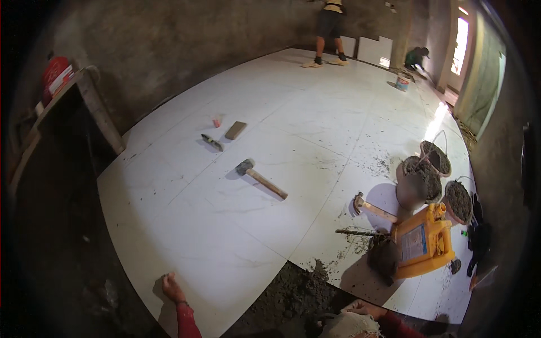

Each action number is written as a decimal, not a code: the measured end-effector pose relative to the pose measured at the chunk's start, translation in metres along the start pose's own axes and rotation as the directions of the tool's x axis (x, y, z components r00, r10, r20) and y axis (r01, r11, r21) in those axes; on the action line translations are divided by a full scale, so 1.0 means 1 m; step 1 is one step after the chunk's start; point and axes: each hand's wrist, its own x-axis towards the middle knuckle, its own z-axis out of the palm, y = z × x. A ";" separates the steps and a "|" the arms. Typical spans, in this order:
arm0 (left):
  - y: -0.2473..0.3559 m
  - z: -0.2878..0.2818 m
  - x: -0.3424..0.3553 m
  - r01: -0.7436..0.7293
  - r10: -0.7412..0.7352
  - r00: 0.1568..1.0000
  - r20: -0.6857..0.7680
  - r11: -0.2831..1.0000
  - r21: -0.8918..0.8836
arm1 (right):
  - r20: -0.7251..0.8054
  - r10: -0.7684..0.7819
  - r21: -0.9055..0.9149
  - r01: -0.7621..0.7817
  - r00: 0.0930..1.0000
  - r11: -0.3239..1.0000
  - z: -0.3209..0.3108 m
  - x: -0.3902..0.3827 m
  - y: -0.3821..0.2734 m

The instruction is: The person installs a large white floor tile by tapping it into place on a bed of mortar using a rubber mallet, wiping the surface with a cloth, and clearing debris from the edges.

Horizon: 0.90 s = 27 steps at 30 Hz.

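My left hand (172, 288), in a red sleeve, is at the near left edge of a large white marbled floor tile (225, 281). Its fingers look curled together with nothing visible in them. My right hand (363, 307) is low at the front, beside my knee (350, 327); most of its fingers are hidden. Between the hands lies dark, wet mortar (282, 296) next to the tile edge. Further up the tiles lies a mallet (262, 180) with a dark head and wooden handle. A claw hammer (375, 209) rests to the right, close to a yellow jerrycan (425, 242).
Several buckets of mortar (420, 180) stand at the right. A trowel-like tool (212, 142), brown block (235, 130) and small red cup (216, 121) lie farther off. A dark framed opening (67, 135) borders the left. One person (329, 28) stands at the back; another (416, 58) crouches.
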 end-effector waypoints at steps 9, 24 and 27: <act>0.031 0.021 -0.049 -0.379 0.197 0.922 0.335 0.645 0.664 | -0.257 0.127 -0.217 -0.185 0.958 0.959 0.009 -0.001 0.061; 0.028 0.013 -0.056 -0.489 0.272 0.868 0.416 0.616 0.617 | 0.616 -0.552 -0.658 0.752 0.562 0.032 0.133 -0.039 -0.295; 0.050 0.058 -0.075 -0.522 0.260 0.836 0.484 0.649 0.553 | 0.737 -0.480 -0.596 0.792 0.475 -0.132 0.140 -0.037 -0.311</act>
